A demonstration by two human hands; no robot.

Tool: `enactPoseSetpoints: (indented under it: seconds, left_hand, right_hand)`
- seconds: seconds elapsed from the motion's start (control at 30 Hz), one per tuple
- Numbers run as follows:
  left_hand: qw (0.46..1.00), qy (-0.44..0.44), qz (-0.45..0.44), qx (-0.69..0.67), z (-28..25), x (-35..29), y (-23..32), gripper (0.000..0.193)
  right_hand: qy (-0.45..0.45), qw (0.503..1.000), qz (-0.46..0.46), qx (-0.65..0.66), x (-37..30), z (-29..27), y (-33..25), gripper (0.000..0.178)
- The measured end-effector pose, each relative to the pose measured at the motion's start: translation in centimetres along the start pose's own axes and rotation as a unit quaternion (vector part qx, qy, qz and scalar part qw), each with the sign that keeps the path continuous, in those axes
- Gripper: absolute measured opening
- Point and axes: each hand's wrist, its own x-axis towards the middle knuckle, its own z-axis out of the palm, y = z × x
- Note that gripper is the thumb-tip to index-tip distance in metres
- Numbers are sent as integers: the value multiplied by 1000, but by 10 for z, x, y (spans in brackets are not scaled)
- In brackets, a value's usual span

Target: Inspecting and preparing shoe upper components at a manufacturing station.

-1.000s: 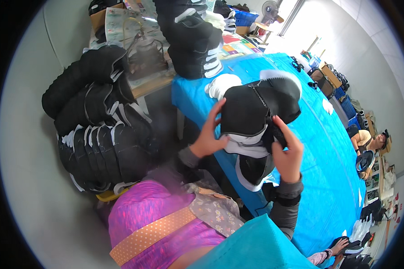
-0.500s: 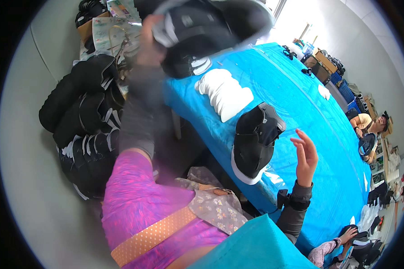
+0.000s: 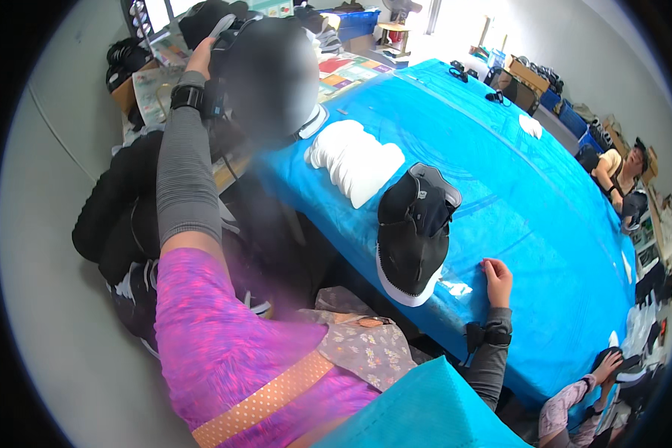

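Your left hand (image 3: 201, 54) grips a blurred black shoe piece (image 3: 265, 75) raised beyond the black shoe upper (image 3: 413, 235), your right hand (image 3: 497, 281) resting open just beside it.

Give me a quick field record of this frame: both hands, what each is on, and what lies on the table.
left hand: raised, gripping a blurred black shoe part
right hand: resting open on the blue table cover
beside right hand: black shoe upper with white edge
further back: stack of white insoles
floor, left: piled black shoes
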Motion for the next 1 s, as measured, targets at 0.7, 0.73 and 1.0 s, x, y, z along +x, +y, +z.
enactPoseSetpoints:
  seconds: [0.7,0.73,1.0]
  left_hand:
    - [655,2,200,728,109,71,3,75]
    - [686,-9,168,708,136,73,-9,65]
    - [858,-78,90,500,79,80,-8,90]
  right_hand:
    - [-17,999,28,-25,-3,0,-10,15]
    - [-1,999,42,-35,-8,-4,-10,15]
    - [-21,999,39,-30,-5,5,-22,14]
